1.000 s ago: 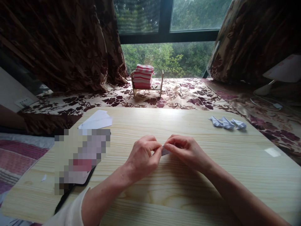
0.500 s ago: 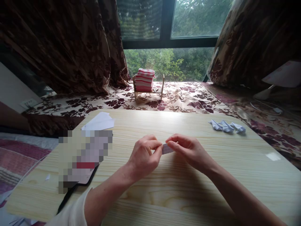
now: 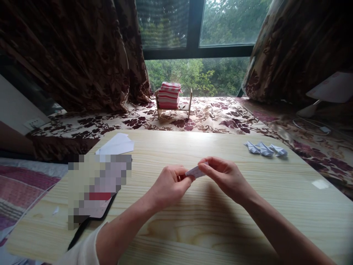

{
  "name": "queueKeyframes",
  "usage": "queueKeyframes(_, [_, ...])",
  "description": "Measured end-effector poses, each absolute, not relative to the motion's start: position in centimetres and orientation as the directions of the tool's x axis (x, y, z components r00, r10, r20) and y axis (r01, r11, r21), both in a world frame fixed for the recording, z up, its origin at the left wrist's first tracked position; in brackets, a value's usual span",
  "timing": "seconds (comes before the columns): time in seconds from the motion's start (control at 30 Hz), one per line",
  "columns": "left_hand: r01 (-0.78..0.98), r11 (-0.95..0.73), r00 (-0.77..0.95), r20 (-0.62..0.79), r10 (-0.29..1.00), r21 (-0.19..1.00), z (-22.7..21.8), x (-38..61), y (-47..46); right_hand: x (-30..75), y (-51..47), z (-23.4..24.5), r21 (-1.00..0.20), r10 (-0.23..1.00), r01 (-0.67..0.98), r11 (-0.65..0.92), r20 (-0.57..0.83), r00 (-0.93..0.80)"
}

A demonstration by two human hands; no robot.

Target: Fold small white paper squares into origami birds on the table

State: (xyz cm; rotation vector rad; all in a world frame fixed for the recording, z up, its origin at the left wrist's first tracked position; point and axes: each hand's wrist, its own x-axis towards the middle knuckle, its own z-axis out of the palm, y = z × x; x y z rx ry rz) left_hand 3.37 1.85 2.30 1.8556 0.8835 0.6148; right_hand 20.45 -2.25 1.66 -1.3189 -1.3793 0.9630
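Note:
Between my two hands, above the wooden table (image 3: 176,228), is a small folded strip of white paper (image 3: 196,172). My left hand (image 3: 172,184) pinches its left end with thumb and fingers. At the strip's right end, the thumb and fingertips of my right hand (image 3: 220,175) are closed on it. The ends of the strip are partly covered by my fingers. Several small folded paper pieces (image 3: 265,149) lie in a row on the table's far right.
White paper sheets (image 3: 117,144) lie at the table's back left, beside a blurred-out flat item (image 3: 102,209). A paper scrap (image 3: 56,210) is near the left edge. Beyond the table, a small rack (image 3: 190,101) carries folded striped cloths (image 3: 168,95). A lamp (image 3: 331,86) stands right.
More of the paper strip now shows between my hands, and it tilts up to the right. My left fingers have shifted lower on its end. Both hands keep hold of it.

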Motion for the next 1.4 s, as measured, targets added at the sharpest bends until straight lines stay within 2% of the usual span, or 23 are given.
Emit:
queueKeyframes(0.1, [0.18,-0.077,0.569,-0.04,0.822,0.981,2.4,3.7,1.7,19.7,-2.4,1.8,-0.988,0.996,0.126,0.085,0.087,0.009])
queueKeyframes(0.23, [0.106,0.052,0.545,-0.101,0.833,0.993,2.8,3.9,1.8,20.1,-2.2,1.6,-0.987,0.995,0.134,0.094,0.099,0.029])
queueKeyframes(0.33, [0.116,0.096,0.484,-0.141,0.864,0.989,3.0,3.5,1.9,22.2,-1.6,1.4,-0.991,0.969,0.119,0.063,0.09,0.232])
queueKeyframes(0.37, [0.106,0.115,0.46,-0.151,0.875,0.988,3.0,3.4,2.0,22.9,-1.4,1.4,-0.992,0.904,0.094,0.089,0.119,0.411])
queueKeyframes(0.4, [0.084,0.139,0.442,-0.161,0.882,0.987,2.9,3.3,2.0,23.5,-1.3,1.4,-0.992,0.863,0.083,0.099,0.127,0.489])
queueKeyframes(0.47, [-0.002,0.208,0.425,-0.187,0.886,0.978,2.7,3.3,2.1,23.8,-1.3,1.5,-0.992,0.821,0.064,0.113,0.13,0.556])
queueKeyframes(0.5, [-0.05,0.253,0.451,-0.204,0.869,0.966,2.6,3.3,2.2,23.4,-1.4,1.6,-0.993,0.859,0.062,0.098,0.116,0.499])
queueKeyframes(0.57, [-0.139,0.34,0.516,-0.224,0.827,0.93,2.2,3.6,2.2,22.2,-1.6,1.8,-0.996,0.958,0.054,0.075,0.087,0.272])
queueKeyframes(0.63, [-0.193,0.403,0.556,-0.239,0.796,0.895,2.0,3.9,2.1,20.8,-2.0,1.9,-0.996,0.98,0.038,0.086,0.092,0.176])
queueKeyframes(0.97, [-0.185,0.509,0.638,-0.291,0.713,0.841,2.1,3.7,1.8,19.9,-2.3,2.6,-0.991,0.985,0.101,0.09,0.103,0.14])
queueKeyframes(1.17, [-0.136,0.462,0.677,-0.258,0.689,0.876,1.9,3.6,1.8,19.6,-2.4,2.8,-0.992,0.989,0.094,0.082,0.093,0.114])
queueKeyframes(1.4, [-0.157,0.457,0.639,-0.263,0.723,0.875,1.8,3.7,1.8,19.6,-2.5,3.1,-0.994,0.989,0.083,0.065,0.076,0.13])
